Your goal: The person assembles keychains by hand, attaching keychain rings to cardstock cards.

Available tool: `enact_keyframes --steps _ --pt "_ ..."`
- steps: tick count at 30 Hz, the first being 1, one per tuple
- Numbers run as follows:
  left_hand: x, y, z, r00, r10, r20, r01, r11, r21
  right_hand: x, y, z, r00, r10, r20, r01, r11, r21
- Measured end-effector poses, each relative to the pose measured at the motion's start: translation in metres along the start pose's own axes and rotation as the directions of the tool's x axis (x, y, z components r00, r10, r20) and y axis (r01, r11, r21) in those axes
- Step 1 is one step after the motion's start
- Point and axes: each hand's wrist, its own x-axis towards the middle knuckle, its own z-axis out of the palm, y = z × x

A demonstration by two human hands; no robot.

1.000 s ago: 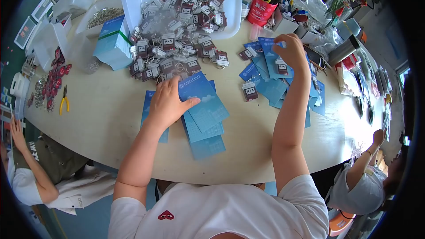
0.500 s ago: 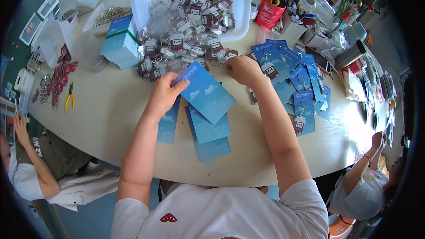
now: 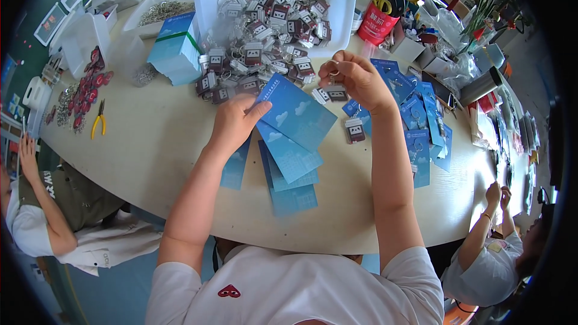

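Observation:
My left hand (image 3: 236, 121) is closed on a blue card (image 3: 299, 110) with white clouds, thumb on top. Another blue card (image 3: 291, 157) fans out beneath it; whether I grip that one too is unclear. More such cards (image 3: 295, 200) lie below on the table. Raised to the right, my right hand (image 3: 361, 81) pinches the metal ring of a keychain (image 3: 336, 94) with a dark red, white-topped charm. A second keychain (image 3: 355, 131) lies beside my right forearm. Ahead, a white tub (image 3: 346, 6) and the table before it hold many similar keychains (image 3: 253, 54).
Cards with keychains (image 3: 416, 114) lie heaped at the right. A banded card stack (image 3: 176, 48) stands left of the tub. Yellow-handled pliers (image 3: 98, 123) and red charms (image 3: 90, 90) lie farther left. A red scissors holder (image 3: 377, 23) stands back right. Other people sit on both sides.
My right hand has lifted and now shows a ring between its fingers. Another card shows fanned out under the one in my left hand. The view has shifted slightly.

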Motion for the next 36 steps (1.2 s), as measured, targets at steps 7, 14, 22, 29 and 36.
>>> enact_keyframes --steps 7,14,22,29,36 --pt "-0.006 0.017 0.001 0.909 -0.391 0.143 0.389 0.677 -0.624 -0.002 0.013 0.063 0.991 -0.129 -0.021 0.091 0.792 -0.603" --pt "-0.009 0.037 0.004 0.909 -0.409 0.080 0.303 0.516 -0.802 -0.008 0.027 0.087 0.808 -0.551 0.208 0.353 0.171 -0.920" --pt "-0.013 0.042 -0.003 0.927 -0.370 0.066 0.264 0.517 -0.814 -0.009 0.026 0.097 0.774 -0.593 0.222 0.371 0.140 -0.918" --pt "-0.011 0.048 0.004 0.906 -0.381 -0.182 0.098 0.609 -0.787 -0.014 0.024 0.108 0.803 -0.554 0.220 0.323 0.095 -0.942" --pt "-0.010 0.037 0.011 0.875 -0.448 -0.182 0.105 0.543 -0.833 -0.017 0.029 0.114 0.851 -0.491 0.185 0.259 0.086 -0.962"
